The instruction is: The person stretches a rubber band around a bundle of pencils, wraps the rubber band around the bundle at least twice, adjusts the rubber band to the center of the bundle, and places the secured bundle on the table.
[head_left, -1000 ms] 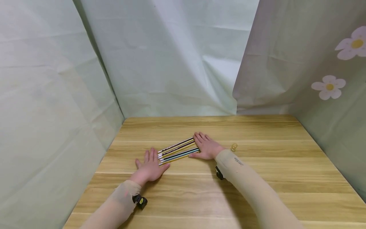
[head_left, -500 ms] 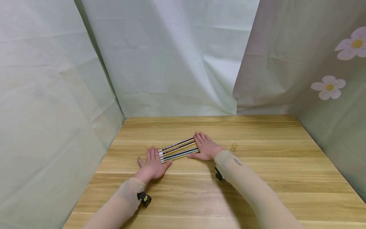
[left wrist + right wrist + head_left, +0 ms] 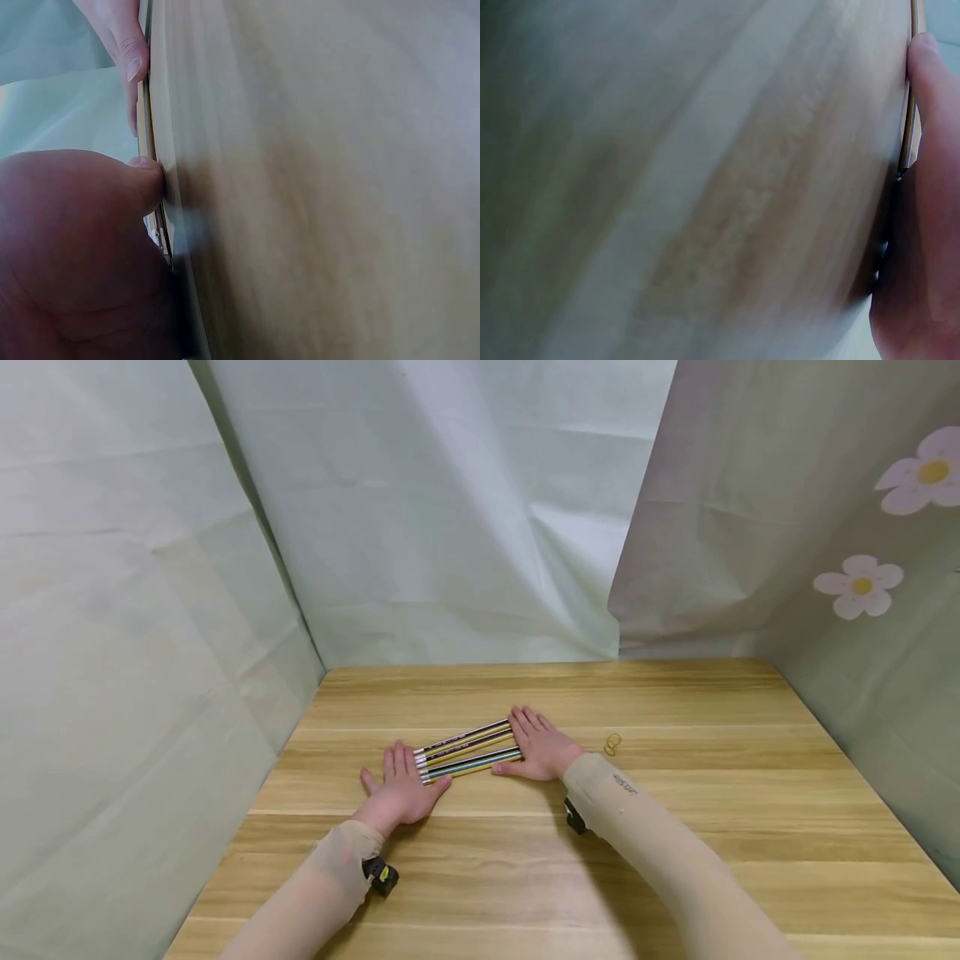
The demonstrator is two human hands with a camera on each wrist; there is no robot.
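Striped pencils (image 3: 472, 763) in dark, yellow and blue-green, silvery ends leftward, lie with long axes running near-left to far-right on the wood-grain tabletop (image 3: 712, 827), open nearward and short of its far edge (image 3: 480, 667), the left hand (image 3: 402, 792) and right hand (image 3: 540, 752), fingers outstretched and gripping nothing, touching opposite ends.

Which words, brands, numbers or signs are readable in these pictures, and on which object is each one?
None reads with certainty.
Right sleeve: dark lettering, too small and blurred to quote.
Pencils: tiny pale marks along the dark stripes, too small to read.
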